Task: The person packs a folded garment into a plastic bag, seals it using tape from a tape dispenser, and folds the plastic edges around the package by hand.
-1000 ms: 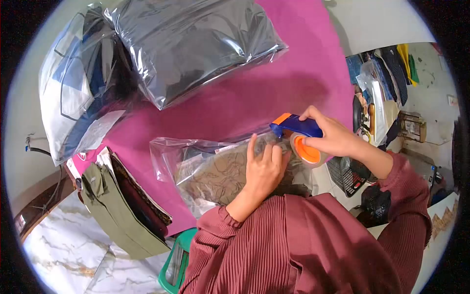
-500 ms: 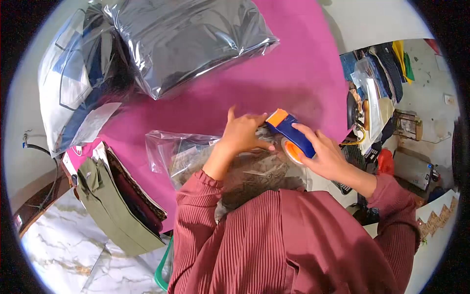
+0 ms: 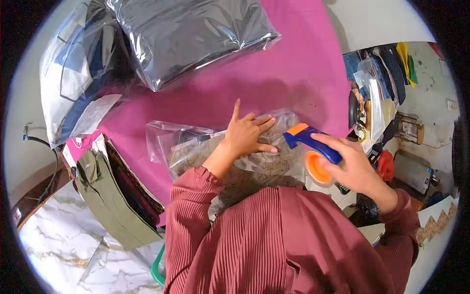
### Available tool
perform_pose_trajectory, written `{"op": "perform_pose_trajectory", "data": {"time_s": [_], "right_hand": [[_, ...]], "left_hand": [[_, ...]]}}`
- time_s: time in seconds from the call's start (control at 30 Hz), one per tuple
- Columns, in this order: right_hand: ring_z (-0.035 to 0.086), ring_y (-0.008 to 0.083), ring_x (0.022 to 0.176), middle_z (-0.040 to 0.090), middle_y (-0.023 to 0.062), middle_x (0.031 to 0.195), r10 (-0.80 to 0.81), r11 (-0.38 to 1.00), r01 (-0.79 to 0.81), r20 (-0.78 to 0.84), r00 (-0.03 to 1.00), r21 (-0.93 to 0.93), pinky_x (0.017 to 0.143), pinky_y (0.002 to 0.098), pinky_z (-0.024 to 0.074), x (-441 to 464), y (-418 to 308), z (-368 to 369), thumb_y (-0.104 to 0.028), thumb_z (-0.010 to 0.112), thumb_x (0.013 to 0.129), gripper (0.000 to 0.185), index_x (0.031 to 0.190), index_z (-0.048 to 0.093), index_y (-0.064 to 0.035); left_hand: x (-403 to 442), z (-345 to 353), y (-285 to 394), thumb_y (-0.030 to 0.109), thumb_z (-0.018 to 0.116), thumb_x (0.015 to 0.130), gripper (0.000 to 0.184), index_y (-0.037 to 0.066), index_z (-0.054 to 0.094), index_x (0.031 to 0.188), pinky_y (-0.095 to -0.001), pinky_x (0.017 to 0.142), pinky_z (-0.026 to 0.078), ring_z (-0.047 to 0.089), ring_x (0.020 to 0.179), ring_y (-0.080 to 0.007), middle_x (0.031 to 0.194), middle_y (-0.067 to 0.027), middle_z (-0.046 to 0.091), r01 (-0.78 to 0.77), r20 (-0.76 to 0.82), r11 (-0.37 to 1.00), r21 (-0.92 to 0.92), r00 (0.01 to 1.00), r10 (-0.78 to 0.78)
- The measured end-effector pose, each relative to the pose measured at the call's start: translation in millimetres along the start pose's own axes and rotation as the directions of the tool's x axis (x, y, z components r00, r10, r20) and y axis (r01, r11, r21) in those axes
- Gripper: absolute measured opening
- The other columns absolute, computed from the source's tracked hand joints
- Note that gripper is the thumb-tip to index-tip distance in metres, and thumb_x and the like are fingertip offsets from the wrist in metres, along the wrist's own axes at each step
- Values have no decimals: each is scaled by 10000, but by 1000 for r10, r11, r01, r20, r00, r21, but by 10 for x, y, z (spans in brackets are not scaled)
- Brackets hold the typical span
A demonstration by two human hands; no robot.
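A clear plastic bag [image 3: 164, 142] lies at the table's near edge, with folded brown patterned fabric [image 3: 274, 166] inside it. On top of the bag my left hand [image 3: 245, 134] rests with its fingers spread, pressing down and holding nothing. Gripped in my right hand [image 3: 355, 164] is a blue and orange tape dispenser [image 3: 313, 142], held just right of the bag. Its orange-cored roll of tape [image 3: 319, 167] hangs below the body. Whether a strip of tape runs from it to the bag I cannot tell.
A large dark package in shiny clear plastic [image 3: 196, 39] lies on the pink tabletop [image 3: 303, 59], beside a white and blue bagged bundle [image 3: 68, 78]. Folded olive trousers [image 3: 117, 206] hang at the left edge. Clothes [image 3: 377, 73] are piled at right; a red bag [image 3: 386, 165] is below.
My right hand has moved right with the tape dispenser, away from my left hand. My left hand has flattened onto the bag, its fingers stretched further right.
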State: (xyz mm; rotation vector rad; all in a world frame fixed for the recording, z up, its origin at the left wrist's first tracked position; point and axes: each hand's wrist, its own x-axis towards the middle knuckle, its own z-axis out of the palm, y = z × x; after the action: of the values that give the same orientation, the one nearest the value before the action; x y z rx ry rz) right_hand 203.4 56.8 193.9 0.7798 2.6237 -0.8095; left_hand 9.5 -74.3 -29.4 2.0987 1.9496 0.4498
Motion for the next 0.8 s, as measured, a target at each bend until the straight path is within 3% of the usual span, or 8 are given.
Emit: {"op": "perform_pose_trajectory", "data": {"time_s": [0.13,0.23,0.43,0.5,0.6,0.7,0.73,0.8], "right_hand": [[623,212,832,703,151,1066,186,968,-224,278,942,112,728,329,489,258,-109,-402,-51,683,791,462,1253,664,-51],[601,134,667,700,48,842,-24,962,-93,417,908,258,574,241,452,989,588,-402,-251,607,873,358,1155,711,-57],[571,109,676,694,15,837,48,597,-696,848,527,399,597,265,476,1646,1362,-187,-295,638,856,286,1044,751,-111],[596,146,728,685,46,904,232,895,-444,813,535,36,626,312,489,1533,1315,-299,-299,635,856,343,1126,722,-107],[622,184,781,676,77,971,375,915,-120,706,600,-384,656,359,502,1263,1332,-315,-303,633,855,411,1209,693,-103],[631,236,812,638,99,964,78,699,6,84,993,-715,682,388,497,1161,1593,103,-238,595,878,476,1344,601,-147],[633,253,822,625,107,961,-108,602,-32,-122,987,-798,691,397,496,1156,1682,264,-216,582,885,507,1390,570,-161],[630,269,811,618,109,967,-109,611,-12,-99,989,-792,687,402,493,1100,1865,647,-220,586,878,527,1401,555,-163]], "left_hand": [[74,-52,109,925,364,718,1006,238,524,1435,-717,1162,-6,641,1090,-196,1319,67,639,-38,13,999,-3,999,38],[138,-143,151,938,308,727,1038,251,445,1492,-710,1165,-66,638,1111,-226,1377,69,601,-73,23,996,53,997,71],[172,-206,253,962,274,709,1086,273,336,1546,-699,1169,-76,566,1258,-248,1488,60,499,-147,258,969,199,962,93],[138,-209,327,972,207,709,1102,269,320,1552,-687,1166,-93,512,1317,-260,1526,43,443,-107,200,971,214,978,64],[82,-226,621,976,115,718,1138,234,290,1562,-678,1163,-98,409,1408,-289,1583,4,349,-101,223,946,309,974,31],[14,-300,1013,946,148,758,1120,174,308,1554,-695,1159,-72,358,1445,-296,1583,-37,351,-95,254,897,432,967,-20],[-13,-298,1060,921,205,790,1087,146,342,1539,-710,1155,-57,356,1448,-285,1565,-56,390,-71,209,888,455,977,-30],[-131,-192,1050,883,257,806,1045,123,381,1513,-716,1156,-45,372,1438,-280,1536,-60,427,-94,176,912,399,984,25]]}}
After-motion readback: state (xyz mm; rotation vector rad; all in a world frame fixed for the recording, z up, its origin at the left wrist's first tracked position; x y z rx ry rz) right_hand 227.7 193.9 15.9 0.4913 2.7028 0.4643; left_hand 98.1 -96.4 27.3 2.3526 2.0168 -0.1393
